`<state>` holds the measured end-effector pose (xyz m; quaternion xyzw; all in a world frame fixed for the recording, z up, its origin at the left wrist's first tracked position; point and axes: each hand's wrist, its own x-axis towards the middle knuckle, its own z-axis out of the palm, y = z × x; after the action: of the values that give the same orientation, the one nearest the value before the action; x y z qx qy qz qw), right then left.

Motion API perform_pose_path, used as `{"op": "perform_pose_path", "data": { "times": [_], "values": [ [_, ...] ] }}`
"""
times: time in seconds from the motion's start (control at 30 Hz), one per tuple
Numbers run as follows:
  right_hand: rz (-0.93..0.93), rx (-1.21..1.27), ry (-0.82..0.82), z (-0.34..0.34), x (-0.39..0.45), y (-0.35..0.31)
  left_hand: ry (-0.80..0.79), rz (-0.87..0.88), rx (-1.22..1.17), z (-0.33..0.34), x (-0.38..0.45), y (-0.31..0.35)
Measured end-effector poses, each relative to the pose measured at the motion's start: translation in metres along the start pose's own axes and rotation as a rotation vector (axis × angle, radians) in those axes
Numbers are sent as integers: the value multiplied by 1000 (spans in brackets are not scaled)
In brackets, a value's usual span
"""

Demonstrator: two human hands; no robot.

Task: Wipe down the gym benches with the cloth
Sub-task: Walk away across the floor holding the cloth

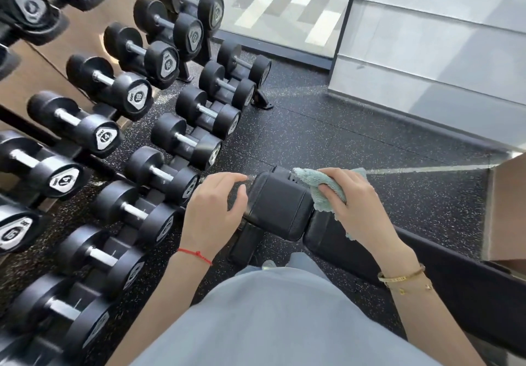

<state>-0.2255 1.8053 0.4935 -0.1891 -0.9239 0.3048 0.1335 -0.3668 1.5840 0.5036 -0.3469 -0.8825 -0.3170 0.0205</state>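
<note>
A black padded gym bench stretches from the lower right toward the middle; its small seat pad (277, 204) lies at the near end and the long back pad (370, 254) runs off to the right. My right hand (355, 203) grips a light teal cloth (318, 183) and presses it against the right side of the seat pad, at the gap between the two pads. My left hand (215, 212) rests with fingers spread on the left edge of the seat pad, holding nothing.
A rack of black dumbbells (113, 126) in two tiers fills the left side, close to my left hand. Dark speckled rubber floor (341, 137) lies beyond the bench. A glass wall (273, 4) and a grey panel (441, 52) stand at the back and right.
</note>
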Motion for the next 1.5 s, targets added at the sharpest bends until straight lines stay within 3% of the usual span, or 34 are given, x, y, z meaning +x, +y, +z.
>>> {"op": "perform_pose_path", "data": {
  "times": [0.33,0.73,1.17,1.5],
  "values": [
    [-272,36,-173,-1,26,9,178,-234,83,3,-44,28],
    [-781,64,-637,-30,12,43,508,-756,219,64,-160,171],
    [-1358,106,-1080,-26,-102,15,878,-1388,377,146,-316,353],
    [-1698,189,-1340,-43,-231,9,1132,-1808,443,206,-393,479]
  ]
}}
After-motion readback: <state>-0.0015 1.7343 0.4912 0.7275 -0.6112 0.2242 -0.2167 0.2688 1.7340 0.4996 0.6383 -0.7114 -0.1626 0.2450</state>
